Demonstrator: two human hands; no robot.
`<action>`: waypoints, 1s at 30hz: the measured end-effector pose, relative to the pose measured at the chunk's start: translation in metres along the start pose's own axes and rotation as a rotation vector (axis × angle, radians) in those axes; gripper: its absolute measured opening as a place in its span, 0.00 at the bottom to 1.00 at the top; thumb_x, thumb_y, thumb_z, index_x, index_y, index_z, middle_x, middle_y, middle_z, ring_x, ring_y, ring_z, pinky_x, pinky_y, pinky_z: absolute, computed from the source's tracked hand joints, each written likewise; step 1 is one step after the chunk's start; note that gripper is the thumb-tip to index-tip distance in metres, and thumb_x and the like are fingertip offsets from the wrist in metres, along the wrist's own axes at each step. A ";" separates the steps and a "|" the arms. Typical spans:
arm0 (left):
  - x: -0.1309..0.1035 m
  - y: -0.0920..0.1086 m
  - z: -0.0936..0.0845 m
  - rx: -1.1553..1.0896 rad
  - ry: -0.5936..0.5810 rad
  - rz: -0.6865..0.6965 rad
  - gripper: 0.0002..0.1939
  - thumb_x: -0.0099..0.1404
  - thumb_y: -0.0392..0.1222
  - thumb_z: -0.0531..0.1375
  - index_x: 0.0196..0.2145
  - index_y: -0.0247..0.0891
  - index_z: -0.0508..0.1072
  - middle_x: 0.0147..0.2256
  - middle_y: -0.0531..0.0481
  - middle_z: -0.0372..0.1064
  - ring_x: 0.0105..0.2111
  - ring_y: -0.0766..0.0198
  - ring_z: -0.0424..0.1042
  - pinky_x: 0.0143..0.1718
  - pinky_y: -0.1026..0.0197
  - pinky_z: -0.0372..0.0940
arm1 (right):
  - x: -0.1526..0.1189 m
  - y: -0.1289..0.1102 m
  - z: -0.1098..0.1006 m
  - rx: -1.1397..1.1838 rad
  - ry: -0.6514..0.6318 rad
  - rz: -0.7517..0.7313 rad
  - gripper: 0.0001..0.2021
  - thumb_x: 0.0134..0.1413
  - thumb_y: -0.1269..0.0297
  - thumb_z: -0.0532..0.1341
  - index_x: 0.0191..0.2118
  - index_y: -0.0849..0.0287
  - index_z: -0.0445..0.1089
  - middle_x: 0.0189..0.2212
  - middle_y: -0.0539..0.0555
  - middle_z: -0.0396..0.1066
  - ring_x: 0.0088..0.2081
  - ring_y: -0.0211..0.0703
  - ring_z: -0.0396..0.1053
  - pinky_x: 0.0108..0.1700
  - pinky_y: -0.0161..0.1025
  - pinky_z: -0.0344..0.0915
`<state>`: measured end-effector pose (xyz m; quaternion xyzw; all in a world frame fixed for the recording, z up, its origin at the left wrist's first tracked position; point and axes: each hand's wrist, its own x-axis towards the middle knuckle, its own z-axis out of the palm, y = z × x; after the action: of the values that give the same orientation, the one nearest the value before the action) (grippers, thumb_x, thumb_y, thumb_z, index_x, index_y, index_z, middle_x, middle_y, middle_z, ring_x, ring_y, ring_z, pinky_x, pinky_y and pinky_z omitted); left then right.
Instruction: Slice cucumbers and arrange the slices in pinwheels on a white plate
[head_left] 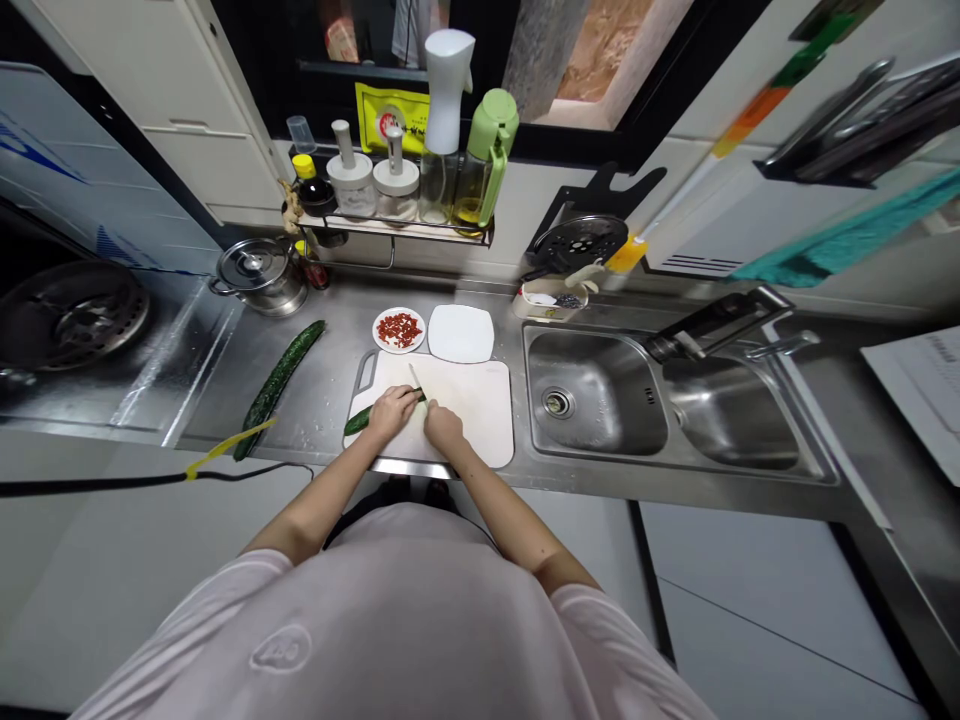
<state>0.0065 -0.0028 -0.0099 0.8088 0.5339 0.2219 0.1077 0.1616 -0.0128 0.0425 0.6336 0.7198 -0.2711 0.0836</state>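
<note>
A white cutting board (480, 420) lies on the steel counter in front of me. My left hand (391, 412) is closed over a piece of green cucumber (358, 422) on the board, its end sticking out to the left. In my right hand (443, 428) is a knife (414, 376), its blade pointing away from me beside the left fingertips. The handle is hidden in my fist. A whole cucumber (281, 385) rests on the counter left of the board. Behind the board stand a plate of chopped red pieces (399, 330) and a white square plate (460, 333).
A double sink (600, 400) with a faucet is on the right. A lidded steel pot (261, 276) stands back left, beside the stove (67, 315). Above the counter, a shelf (420, 230) carries several jars and bottles. A black cable (97, 487) crosses at left.
</note>
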 end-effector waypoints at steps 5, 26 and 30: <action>0.000 -0.001 0.000 0.001 -0.009 -0.007 0.15 0.69 0.41 0.53 0.49 0.45 0.75 0.46 0.47 0.70 0.46 0.60 0.67 0.49 0.56 0.65 | 0.006 -0.001 0.000 0.006 -0.006 -0.003 0.14 0.60 0.74 0.49 0.50 0.62 0.61 0.41 0.61 0.74 0.44 0.48 0.73 0.41 0.40 0.65; -0.001 0.002 -0.001 0.010 -0.001 -0.026 0.15 0.69 0.43 0.52 0.49 0.45 0.75 0.46 0.47 0.71 0.46 0.60 0.67 0.50 0.57 0.64 | -0.020 0.012 0.014 -0.039 0.004 0.013 0.13 0.60 0.76 0.48 0.49 0.63 0.62 0.39 0.63 0.74 0.42 0.48 0.74 0.41 0.40 0.66; 0.000 0.002 -0.001 0.014 0.005 -0.020 0.15 0.69 0.43 0.52 0.49 0.44 0.74 0.45 0.47 0.71 0.46 0.60 0.67 0.49 0.57 0.64 | -0.029 0.016 0.016 -0.042 -0.012 0.015 0.13 0.61 0.75 0.48 0.48 0.63 0.62 0.39 0.63 0.74 0.42 0.49 0.74 0.41 0.40 0.66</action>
<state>0.0079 -0.0042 -0.0084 0.8035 0.5437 0.2193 0.1030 0.1789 -0.0450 0.0375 0.6352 0.7201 -0.2593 0.1032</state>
